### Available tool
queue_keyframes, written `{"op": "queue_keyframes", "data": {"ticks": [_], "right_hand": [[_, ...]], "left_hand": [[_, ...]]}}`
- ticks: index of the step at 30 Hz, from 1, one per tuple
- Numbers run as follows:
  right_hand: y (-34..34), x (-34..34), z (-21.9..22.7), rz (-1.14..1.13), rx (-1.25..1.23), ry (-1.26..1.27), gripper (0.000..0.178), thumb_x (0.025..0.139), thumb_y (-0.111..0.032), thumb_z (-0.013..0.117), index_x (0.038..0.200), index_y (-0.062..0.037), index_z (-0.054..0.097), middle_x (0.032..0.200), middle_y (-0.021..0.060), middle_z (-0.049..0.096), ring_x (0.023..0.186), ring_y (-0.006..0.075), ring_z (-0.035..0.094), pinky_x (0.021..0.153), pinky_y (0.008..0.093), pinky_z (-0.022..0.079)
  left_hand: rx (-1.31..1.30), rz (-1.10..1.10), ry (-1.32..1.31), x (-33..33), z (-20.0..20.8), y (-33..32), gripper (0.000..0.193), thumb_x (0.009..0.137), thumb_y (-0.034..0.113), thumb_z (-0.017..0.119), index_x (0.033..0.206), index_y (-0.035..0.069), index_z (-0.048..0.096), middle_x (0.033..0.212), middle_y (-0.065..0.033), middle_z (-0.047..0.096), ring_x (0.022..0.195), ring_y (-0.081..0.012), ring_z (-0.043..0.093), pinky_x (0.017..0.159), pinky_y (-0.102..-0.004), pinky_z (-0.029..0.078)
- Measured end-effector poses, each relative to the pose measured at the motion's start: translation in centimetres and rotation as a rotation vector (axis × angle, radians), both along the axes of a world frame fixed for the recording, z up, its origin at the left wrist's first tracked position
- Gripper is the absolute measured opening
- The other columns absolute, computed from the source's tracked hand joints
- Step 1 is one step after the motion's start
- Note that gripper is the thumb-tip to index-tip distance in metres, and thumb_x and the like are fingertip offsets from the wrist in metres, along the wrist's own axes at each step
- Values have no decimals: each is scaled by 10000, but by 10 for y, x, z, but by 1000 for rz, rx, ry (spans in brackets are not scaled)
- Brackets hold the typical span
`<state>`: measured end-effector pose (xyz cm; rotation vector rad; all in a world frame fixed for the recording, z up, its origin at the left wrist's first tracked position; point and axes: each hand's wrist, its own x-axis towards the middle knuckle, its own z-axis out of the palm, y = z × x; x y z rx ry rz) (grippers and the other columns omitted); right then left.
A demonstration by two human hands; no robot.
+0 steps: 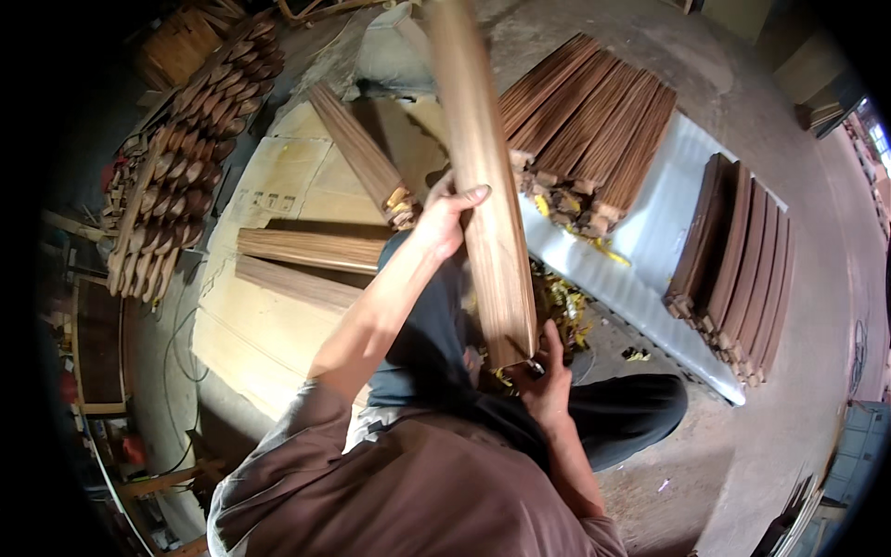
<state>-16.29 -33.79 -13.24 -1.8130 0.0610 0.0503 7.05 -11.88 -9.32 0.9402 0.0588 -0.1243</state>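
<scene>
Item under inspection: one long, rounded-face wooden board (497,237) with brown striped grain, held up in front of me above my lap, its far end blurred; the fingers of my left hand (442,223) are clasped on its left edge near mid-length, thumb pressed on the broad face; the fingers of my right hand (546,381) are bent at the lower end, by its right corner, though I cannot tell whether they grip or merely touch; in my judgement the board is stiff, moderately heavy and inclined to tip, its smooth face a little slippery, its corners liable to chip; sound holds are the long edges about the middle, with a second hand supporting an end; surface: flattened tan cardboard (246,339) at my left, bearing loose brown striped boards (311,249); at my right, a pale padded sheet (657,209) carrying a stack of dark grooved wooden boards (589,121) and a row of curved brown wooden slats (742,265); yellow and dark scraps (568,306) beside my knee; room: grey concrete floor (691,501), with piled paddle-shaped brown wooden pieces (181,195) at far left
</scene>
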Motion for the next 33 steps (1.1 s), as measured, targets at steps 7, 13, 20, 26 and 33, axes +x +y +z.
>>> {"op": "queue_keyframes", "data": {"ticks": [7, 13, 20, 26, 33], "right_hand": [[3, 5, -41, -90, 291, 33, 900, 787, 48, 826, 1544, 11, 340, 1310, 146, 645, 1119, 200, 667, 904, 331, 574], [8, 30, -24, -135, 295, 113, 839, 842, 68, 786, 1540, 30, 323, 1262, 128, 649, 1019, 191, 680, 863, 311, 576], [42, 92, -44, -167, 545, -15, 774, 877, 14, 778, 1517, 16, 343, 1234, 128, 637, 1091, 219, 661, 873, 344, 580], [58, 199, -34, -189, 457, 15, 528, 864, 30, 714, 1356, 22, 524, 975, 73, 715, 721, 119, 654, 582, 237, 523], [59, 344, -81, -415, 453, -38, 248, 875, 43, 723, 1060, -3, 565, 802, 50, 661, 553, 109, 572, 448, 258, 435]], "left_hand": [[103, -189, 266, 44, -33, -78, 685, 851, 3, 760, 1443, -73, 424, 1264, -206, 637, 1157, -315, 643, 1029, -460, 533], [62, -289, 360, 69, -64, -100, 464, 930, 59, 680, 1367, -37, 560, 1297, -167, 660, 1159, -288, 653, 1031, -442, 527], [212, -284, 270, 91, -83, -69, 457, 891, -17, 676, 1336, -34, 570, 1238, -164, 675, 1123, -268, 661, 1019, -386, 517], [498, -15, 107, 44, -61, 6, 414, 841, -3, 747, 1238, 3, 629, 1141, -76, 685, 1008, -176, 649, 901, -316, 517], [691, 237, -53, 33, -78, 71, 375, 879, -13, 720, 1235, 25, 611, 1113, -74, 658, 1018, -147, 642, 903, -287, 538]]}}
